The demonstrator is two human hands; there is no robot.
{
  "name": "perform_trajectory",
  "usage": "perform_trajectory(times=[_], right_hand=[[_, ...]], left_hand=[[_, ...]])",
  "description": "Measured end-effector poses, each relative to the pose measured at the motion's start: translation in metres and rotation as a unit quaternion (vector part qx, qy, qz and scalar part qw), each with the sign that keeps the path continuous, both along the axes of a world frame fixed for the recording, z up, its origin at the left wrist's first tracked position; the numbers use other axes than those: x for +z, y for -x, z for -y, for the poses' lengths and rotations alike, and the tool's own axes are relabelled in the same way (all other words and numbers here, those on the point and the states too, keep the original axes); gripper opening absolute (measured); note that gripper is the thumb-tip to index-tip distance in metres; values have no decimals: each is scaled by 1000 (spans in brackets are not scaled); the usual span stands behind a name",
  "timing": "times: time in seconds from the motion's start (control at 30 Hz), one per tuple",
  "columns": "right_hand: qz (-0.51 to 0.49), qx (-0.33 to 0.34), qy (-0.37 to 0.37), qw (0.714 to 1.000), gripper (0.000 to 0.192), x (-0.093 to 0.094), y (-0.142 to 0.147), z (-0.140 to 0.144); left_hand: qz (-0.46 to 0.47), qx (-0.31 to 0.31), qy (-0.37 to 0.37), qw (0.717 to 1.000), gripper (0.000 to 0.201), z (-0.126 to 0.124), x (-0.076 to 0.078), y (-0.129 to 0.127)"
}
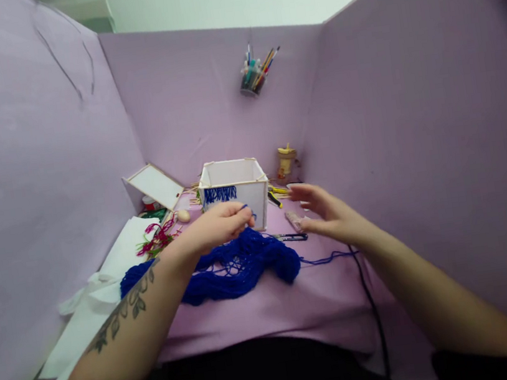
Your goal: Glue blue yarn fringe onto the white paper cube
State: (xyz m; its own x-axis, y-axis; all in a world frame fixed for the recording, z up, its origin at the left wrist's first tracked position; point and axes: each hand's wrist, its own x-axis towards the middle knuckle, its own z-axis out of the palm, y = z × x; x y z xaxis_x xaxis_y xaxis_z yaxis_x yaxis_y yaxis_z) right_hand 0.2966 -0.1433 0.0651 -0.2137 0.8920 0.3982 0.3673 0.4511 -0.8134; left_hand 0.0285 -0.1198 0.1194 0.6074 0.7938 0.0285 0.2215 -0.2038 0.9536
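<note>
My left hand (225,222) pinches a short strand of blue yarn (246,206) between thumb and fingers, in front of a white open-topped box (258,205). Blue yarn pieces (220,193) cover the upper left of the box's front wall. A large tangled skein of blue yarn (241,273) lies below my left hand. To the right, my right hand (329,211) is raised with fingers apart and nothing in it. Beside its thumb lie a pale pinkish object (294,221), too blurred to name, and dark-handled scissors (292,237).
A white framed panel (156,188) leans at the back left, near magenta yarn (159,238) and white paper (121,252). Yellow-handled pliers (275,199) and a yellow cup (287,161) stand behind. A black cord (371,305) hangs over the front edge. Lilac walls (202,96) enclose three sides.
</note>
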Motion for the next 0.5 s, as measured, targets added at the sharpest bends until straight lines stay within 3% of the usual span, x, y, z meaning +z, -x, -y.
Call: perform_trajectory(times=[0.07, 0.1, 0.23, 0.27, 0.4, 0.5], right_hand=[[-57, 134, -17, 989, 92, 13, 45, 0], [-75, 177, -7, 981, 89, 17, 63, -2], [-74, 232, 81, 966, 40, 29, 94, -11], [-75, 240, 98, 963, 36, 32, 95, -12], [-88, 273, 120, 950, 43, 48, 95, -11], [-106, 253, 110, 955, 43, 60, 93, -8]], left_hand=[[-64, -39, -88, 993, 24, 8, 14, -11], [-84, -47, -138, 986, 22, 12, 22, -15], [-104, 23, -358, 928, 21, 25, 44, -16], [-92, 40, -391, 915, 20, 28, 47, -15], [-3, 44, -412, 910, 14, 33, 51, -13], [26, 48, -412, 909, 12, 26, 46, -8]])
